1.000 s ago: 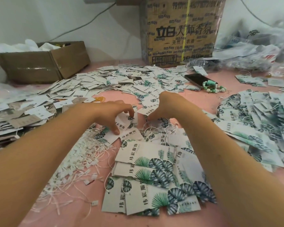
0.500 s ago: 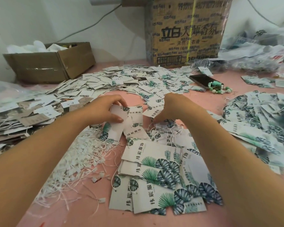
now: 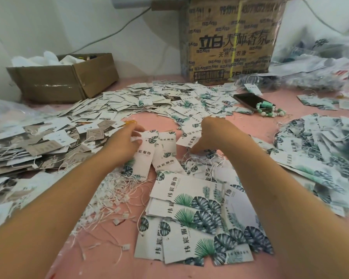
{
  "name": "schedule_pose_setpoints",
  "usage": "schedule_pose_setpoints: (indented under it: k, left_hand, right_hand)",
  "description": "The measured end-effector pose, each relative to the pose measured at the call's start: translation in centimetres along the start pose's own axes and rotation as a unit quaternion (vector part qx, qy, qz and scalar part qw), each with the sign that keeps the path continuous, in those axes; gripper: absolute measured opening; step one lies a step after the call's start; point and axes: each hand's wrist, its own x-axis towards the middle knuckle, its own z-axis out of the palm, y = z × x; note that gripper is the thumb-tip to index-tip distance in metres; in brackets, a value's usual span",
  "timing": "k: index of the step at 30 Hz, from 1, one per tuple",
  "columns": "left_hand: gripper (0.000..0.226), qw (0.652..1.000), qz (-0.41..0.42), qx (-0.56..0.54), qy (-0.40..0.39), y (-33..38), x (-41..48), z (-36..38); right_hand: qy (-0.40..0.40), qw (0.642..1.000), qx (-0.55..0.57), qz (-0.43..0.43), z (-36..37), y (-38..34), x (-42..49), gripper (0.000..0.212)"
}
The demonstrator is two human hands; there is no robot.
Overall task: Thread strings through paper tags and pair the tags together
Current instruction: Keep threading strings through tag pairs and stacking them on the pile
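The left forearm (image 3: 58,198) and the right forearm (image 3: 280,188) are stretched forward, bare, and are drawn toward each other, so that the 2 hands are set near one another. The left hand (image 3: 122,144) is curled, a paper tag (image 3: 143,158) pinched at its upper end. The right hand (image 3: 214,133) is seen from the back, thumb pointed down, fingers tucked under and hidden.

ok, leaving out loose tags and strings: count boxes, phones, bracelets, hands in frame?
Brown cardboard boxes: 2 (low open one, tall printed one)
Black flat phone: 1
Green-and-white bead bracelet: 1
Bare hands: 2 (left hand holding a white leaf-print paper tag, right hand)
Total: 6
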Motion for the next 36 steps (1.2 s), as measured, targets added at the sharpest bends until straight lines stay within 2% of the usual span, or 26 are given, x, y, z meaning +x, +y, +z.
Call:
schedule_pose_setpoints:
  k: [4, 9, 12, 17, 21, 23, 24, 26, 28, 29, 31, 34, 36]
  left_hand:
    - [0.036, 0.985, -0.022, -0.149, 0.084, -0.1, -0.5, -0.2]
    - [0.04, 0.965, 0.008, -0.251, 0.073, 0.0, -1.4, -0.9]
    - [0.041, 0.96, 0.042, -0.268, 0.068, 0.4, -1.6, -1.3]
    - [0.04, 0.959, 0.055, -0.27, 0.064, 0.7, -1.9, -1.4]
    - [0.034, 0.967, 0.054, -0.241, 0.057, 0.2, -2.0, -1.1]
    - [0.011, 0.977, 0.06, -0.2, 0.044, 0.0, -2.1, -0.9]
    - [0.01, 0.982, 0.061, -0.175, 0.029, 0.1, -2.2, -0.8]
    - [0.028, 0.985, 0.048, -0.165, -0.009, 0.0, -2.3, -0.5]
    - [0.026, 0.981, 0.025, -0.192, -0.021, 0.0, -2.4, -0.3]
    - [0.023, 0.977, 0.018, -0.21, -0.026, -0.2, -2.4, -0.1]
    - [0.011, 0.97, 0.012, -0.24, -0.026, -0.4, -2.3, 0.2]
    - [0.005, 0.961, 0.003, -0.278, 0.005, -0.4, -2.2, 0.4]
    - [0.004, 0.95, -0.006, -0.312, 0.021, -0.2, -2.4, 0.6]
  right_hand:
    - [0.032, 0.999, -0.002, -0.019, 0.0, -0.5, -0.2, 0.036]
    - [0.14, 0.981, 0.053, -0.122, 0.4, -2.7, -0.4, 0.049]
    - [0.127, 0.974, 0.117, -0.144, 1.1, -4.1, -0.7, 0.047]
    - [0.115, 0.962, 0.204, -0.138, 1.5, -4.5, -1.0, 0.016]
    - [0.071, 0.961, 0.239, -0.119, 1.2, -3.9, -0.6, 0.023]
    - [0.081, 0.964, 0.226, -0.117, 1.2, -3.8, -0.3, 0.024]
    - [0.091, 0.962, 0.227, -0.119, 1.2, -3.7, -0.2, 0.024]
    - [0.104, 0.957, 0.241, -0.121, 1.4, -3.5, 0.0, 0.025]
    - [0.118, 0.953, 0.256, -0.116, 1.2, -3.3, 0.0, 0.022]
    - [0.125, 0.955, 0.245, -0.111, 1.1, -2.9, 0.1, 0.023]
    - [0.132, 0.974, 0.156, -0.093, 0.6, -1.8, 0.3, 0.033]
    - [0.055, 0.998, -0.005, -0.03, 0.0, -0.1, 0.4, 0.054]
    - [0.006, 0.999, -0.042, 0.001, 0.1, 0.4, 0.3, 0.06]
